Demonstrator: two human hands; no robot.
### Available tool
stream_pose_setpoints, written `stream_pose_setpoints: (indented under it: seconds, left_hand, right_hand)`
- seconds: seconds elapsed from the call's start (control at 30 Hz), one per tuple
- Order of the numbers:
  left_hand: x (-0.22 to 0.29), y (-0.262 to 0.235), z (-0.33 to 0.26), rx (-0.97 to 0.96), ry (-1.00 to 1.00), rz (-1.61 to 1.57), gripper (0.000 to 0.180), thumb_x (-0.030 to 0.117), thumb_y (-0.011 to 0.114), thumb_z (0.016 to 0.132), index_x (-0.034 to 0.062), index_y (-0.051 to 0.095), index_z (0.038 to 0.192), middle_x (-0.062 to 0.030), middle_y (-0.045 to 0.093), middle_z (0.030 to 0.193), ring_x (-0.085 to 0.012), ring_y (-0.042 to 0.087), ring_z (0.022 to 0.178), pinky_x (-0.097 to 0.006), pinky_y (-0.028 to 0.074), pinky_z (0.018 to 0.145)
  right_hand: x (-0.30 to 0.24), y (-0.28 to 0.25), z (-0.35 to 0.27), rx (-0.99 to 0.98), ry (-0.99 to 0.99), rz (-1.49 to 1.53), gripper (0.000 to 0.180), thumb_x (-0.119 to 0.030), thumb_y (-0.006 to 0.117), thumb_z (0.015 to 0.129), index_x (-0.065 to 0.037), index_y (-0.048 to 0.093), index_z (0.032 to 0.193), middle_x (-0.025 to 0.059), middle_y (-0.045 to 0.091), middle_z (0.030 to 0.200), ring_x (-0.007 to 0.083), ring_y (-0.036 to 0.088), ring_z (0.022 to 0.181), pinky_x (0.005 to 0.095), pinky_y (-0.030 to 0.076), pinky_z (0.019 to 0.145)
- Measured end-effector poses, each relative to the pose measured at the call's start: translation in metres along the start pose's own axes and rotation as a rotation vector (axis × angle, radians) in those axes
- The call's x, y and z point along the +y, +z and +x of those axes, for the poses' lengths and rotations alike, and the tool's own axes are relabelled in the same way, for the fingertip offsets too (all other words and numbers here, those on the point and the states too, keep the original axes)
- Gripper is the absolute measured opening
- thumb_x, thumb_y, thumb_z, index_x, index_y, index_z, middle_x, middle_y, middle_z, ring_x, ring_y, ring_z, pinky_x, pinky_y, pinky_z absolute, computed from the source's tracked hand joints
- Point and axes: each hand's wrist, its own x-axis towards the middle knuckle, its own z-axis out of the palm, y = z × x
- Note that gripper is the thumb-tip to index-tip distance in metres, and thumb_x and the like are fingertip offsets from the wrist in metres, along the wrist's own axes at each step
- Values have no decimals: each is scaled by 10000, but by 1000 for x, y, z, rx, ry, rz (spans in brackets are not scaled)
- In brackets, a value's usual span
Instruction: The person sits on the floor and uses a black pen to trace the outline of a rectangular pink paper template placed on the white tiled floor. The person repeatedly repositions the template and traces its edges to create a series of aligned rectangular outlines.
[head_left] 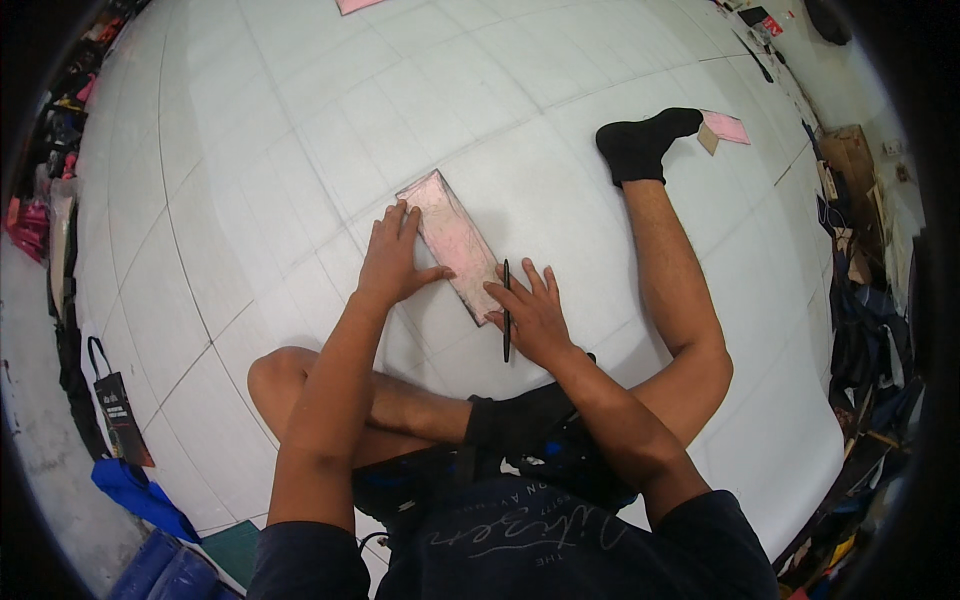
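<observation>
A long pink rectangular template [450,235], with a whitish, worn-looking top and dark edges, lies at a slant on the white surface between my hands. My left hand [393,255] rests by its upper left edge, fingers stretched out and fingertips on it, the thumb reaching to its lower left side. At its lower right end is my right hand [535,315], thumb and index fingertip touching the piece. A thin black pen [506,335] is tucked between the fingers of that hand, standing nearly lengthwise in view; the other fingers are spread.
Beyond my outstretched sock-covered foot [645,145] lie another pink piece [728,127] and a small tan piece [708,139]. A pink edge [355,5] shows at the top. Dark cloth piles [870,340] line the right; a black bag [120,415] and blue rolls [165,570] sit left.
</observation>
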Motion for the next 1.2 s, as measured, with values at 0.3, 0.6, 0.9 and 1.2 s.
stream_pose_setpoints:
  seconds: [0.3,0.6,0.9,1.2]
  left_hand:
    - [-2,4,1,41,7,-32,1208,570,917,686,-53,358,1557,-275,275,1652,-432,268,1538,-544,252,1255]
    - [6,0,2,-6,-27,-12,1251,573,932,655,-59,337,1557,-272,267,1650,-451,251,1537,-544,239,1260]
    - [12,1,3,-38,-80,61,1404,694,917,561,-56,302,1576,-273,247,1666,-427,205,1569,-555,187,1274]
    - [14,1,3,-47,-85,95,1387,693,908,585,-49,285,1578,-286,239,1661,-424,234,1554,-570,213,1257]
  right_hand:
    - [3,1,0,-5,2,-26,493,-348,742,937,-182,621,1385,104,530,1546,481,365,1474,698,215,1182]
    - [4,0,-1,-21,15,-5,503,-339,733,945,-177,611,1405,135,551,1513,480,363,1478,696,174,1204]
    - [2,0,0,-3,26,38,475,-314,724,952,-169,621,1393,140,553,1515,480,368,1474,691,166,1210]
    - [3,2,0,3,22,37,481,-309,741,938,-152,629,1379,154,563,1501,489,378,1465,694,182,1200]
